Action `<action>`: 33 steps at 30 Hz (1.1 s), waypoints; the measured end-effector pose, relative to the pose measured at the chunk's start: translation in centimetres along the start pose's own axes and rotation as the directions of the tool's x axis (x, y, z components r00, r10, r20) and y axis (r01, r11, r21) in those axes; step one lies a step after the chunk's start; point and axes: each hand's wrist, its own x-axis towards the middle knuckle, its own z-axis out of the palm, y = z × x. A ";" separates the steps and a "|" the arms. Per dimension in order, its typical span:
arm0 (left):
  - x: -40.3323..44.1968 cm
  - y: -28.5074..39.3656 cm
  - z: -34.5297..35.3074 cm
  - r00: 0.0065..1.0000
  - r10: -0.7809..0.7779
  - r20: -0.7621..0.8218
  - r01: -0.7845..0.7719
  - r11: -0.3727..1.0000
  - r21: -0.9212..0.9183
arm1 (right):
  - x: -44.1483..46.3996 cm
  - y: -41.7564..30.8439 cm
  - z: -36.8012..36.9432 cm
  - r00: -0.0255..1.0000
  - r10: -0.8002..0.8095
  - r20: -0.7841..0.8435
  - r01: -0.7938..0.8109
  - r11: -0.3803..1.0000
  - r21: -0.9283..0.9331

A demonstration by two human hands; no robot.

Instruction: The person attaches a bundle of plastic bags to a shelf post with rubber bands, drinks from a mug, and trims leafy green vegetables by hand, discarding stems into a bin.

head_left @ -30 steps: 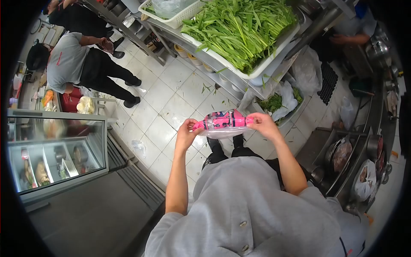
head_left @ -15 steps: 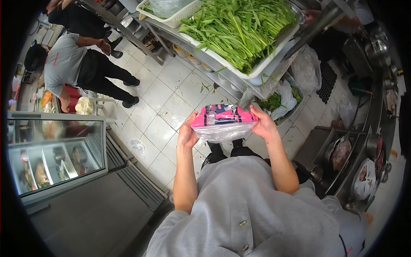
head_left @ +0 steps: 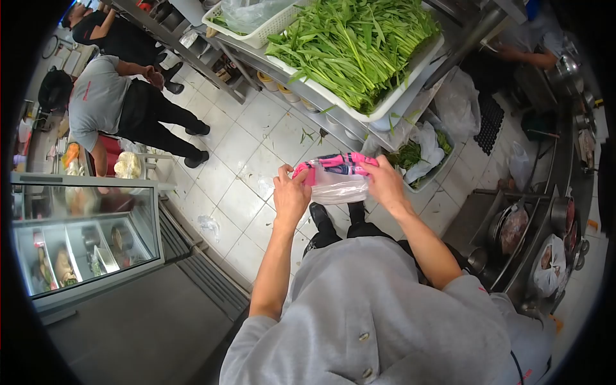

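A pink plastic bag (head_left: 340, 168) with dark print and a clear, whitish lower part is stretched between my hands, in front of my body and above the tiled floor. My left hand (head_left: 292, 194) pinches its left end, fingers closed. The right end is gripped by my right hand (head_left: 386, 183), its thumb and fingers pressed together on the pink part. What the bag holds, if anything, cannot be made out.
Ahead, a white tray (head_left: 416, 74) heaped with leafy greens stands on a metal table beside a white basket (head_left: 273, 31). A glass-doored fridge (head_left: 138, 266) is at the left. Co-workers stand at upper left (head_left: 102, 90) and upper right (head_left: 536, 48). Pots (head_left: 561, 215) are at right.
The bag first spread wider and taller, then drew in a little and folded over at its top. My hands went from the ends to its upper corners, fingers now bent over it.
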 end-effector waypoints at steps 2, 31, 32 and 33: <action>-0.8 0.9 -0.3 0.994 -0.062 0.091 0.056 0.997 0.061 | -0.7 0.0 1.0 1.000 0.019 -0.007 -0.019 0.996 -0.091; -2.9 -5.8 3.9 0.842 -0.439 0.314 0.535 0.760 -0.371 | -1.8 6.5 5.8 0.795 0.389 0.465 -0.595 0.357 0.720; -3.1 -5.8 4.0 0.832 -0.433 0.347 0.542 0.768 -0.341 | -1.8 7.0 5.6 0.811 0.375 0.449 -0.583 0.458 0.671; -3.4 -6.2 4.5 0.829 -0.430 0.357 0.551 0.736 -0.393 | -1.8 6.9 5.1 0.826 0.360 0.433 -0.563 0.552 0.615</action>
